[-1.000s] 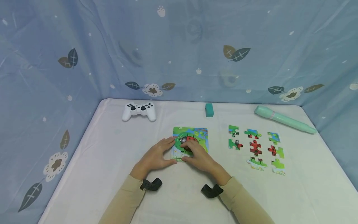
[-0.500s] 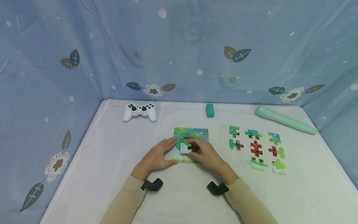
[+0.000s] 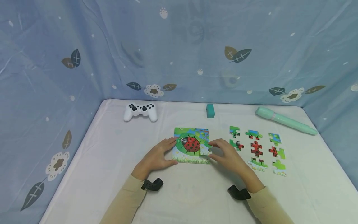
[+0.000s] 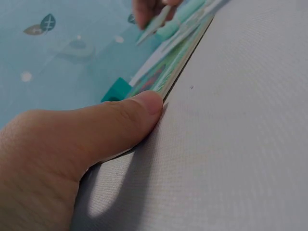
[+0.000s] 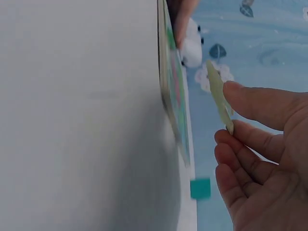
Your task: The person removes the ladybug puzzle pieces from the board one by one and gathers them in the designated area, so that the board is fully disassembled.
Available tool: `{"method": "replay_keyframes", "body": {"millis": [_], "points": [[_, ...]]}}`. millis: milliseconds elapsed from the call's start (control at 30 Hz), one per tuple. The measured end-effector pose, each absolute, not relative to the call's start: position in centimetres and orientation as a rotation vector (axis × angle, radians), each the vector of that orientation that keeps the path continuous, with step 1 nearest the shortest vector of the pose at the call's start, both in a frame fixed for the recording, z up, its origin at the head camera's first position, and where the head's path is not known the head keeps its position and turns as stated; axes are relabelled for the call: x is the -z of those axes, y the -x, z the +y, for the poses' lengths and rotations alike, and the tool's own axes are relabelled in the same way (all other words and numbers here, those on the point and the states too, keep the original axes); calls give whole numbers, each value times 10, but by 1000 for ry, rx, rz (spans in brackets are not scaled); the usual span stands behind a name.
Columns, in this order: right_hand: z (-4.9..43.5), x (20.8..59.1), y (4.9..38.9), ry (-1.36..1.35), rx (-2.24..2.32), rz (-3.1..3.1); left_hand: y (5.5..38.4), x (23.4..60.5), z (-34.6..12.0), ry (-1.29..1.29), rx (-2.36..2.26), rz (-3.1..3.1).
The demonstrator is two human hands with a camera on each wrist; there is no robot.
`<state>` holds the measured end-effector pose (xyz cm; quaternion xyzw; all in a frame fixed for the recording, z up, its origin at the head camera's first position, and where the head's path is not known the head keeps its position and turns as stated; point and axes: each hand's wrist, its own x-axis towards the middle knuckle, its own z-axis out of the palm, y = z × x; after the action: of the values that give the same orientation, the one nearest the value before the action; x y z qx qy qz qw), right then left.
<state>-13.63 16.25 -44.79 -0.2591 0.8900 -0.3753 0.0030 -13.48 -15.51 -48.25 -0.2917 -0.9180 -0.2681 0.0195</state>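
A flat ladybug picture board [image 3: 190, 145] lies on the white table, its red ladybug in full view. My left hand [image 3: 157, 157] rests at the board's left side, fingers fairly straight; the thumb [image 4: 130, 113] touches its near edge in the left wrist view. Between the thumb and index finger of my right hand [image 3: 227, 156] is a puzzle piece [image 3: 205, 150], green above and pale below. It hovers over the board's right part, and in the right wrist view the piece [image 5: 217, 91] appears edge-on, apart from the board.
Several loose puzzle pieces [image 3: 256, 148] lie in rough rows on the right. A white game controller [image 3: 140, 111] sits back left, a teal block [image 3: 210, 111] at the back middle, and a mint-green microphone-shaped stick [image 3: 286, 120] back right. Blue patterned cloth [image 3: 179, 56] hangs behind.
My right hand has moved rightward from the middle of the board, lifting the puzzle piece along and uncovering the ladybug. The left hand has stayed at the board's left side.
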Motion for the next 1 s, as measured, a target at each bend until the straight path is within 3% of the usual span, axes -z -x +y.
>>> {"method": "replay_keyframes", "body": {"millis": [533,1000], "points": [[243,452,112,635,997,2947,135,480,-157,903,854,-2850],[253,465,109,753,996,3015,135,481,-158,915,849,-2832]]}}
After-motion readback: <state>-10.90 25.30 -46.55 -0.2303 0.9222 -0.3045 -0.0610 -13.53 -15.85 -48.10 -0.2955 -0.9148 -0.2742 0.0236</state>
